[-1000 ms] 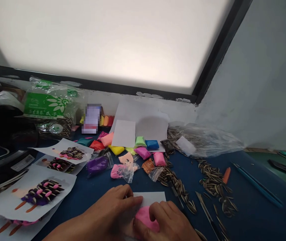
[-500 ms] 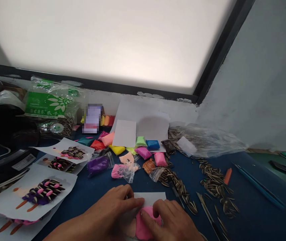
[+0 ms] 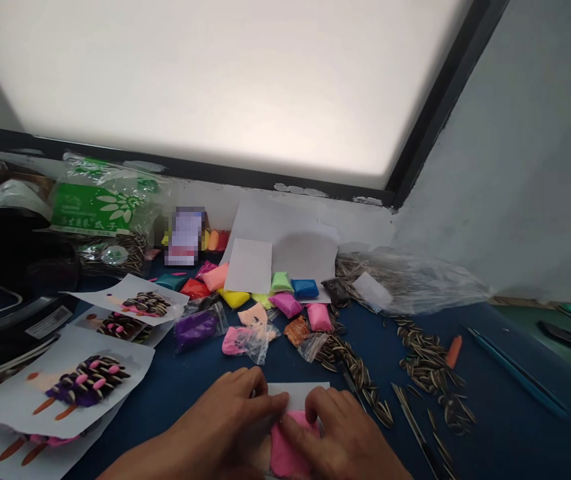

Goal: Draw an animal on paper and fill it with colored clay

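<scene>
A flattened piece of pink modelling clay (image 3: 293, 448) lies on a white sheet of paper (image 3: 299, 395) at the bottom of the view, with a pale peach patch (image 3: 264, 448) along its left side. My right hand (image 3: 348, 430) is closed over the clay, thumb pressed on its top and fingers curled at its right edge. From the left, my left hand (image 3: 230, 413) reaches in with bent fingers, its index tip at the clay's upper left edge. The left thumb and whatever lies under that palm are hidden.
Finished hedgehog pictures (image 3: 85, 380) with seeds lie at left. Clay packets (image 3: 195, 327) spread ahead; loose sunflower seeds (image 3: 423, 353), a craft knife (image 3: 418, 427) and blue tweezers (image 3: 520, 373) are at right. Behind are a seed bag (image 3: 98, 207) and a phone (image 3: 184, 237).
My right hand's fingers have shifted slightly on the pink clay, the thumb moving a little to the right. My left hand stays almost in the same place.
</scene>
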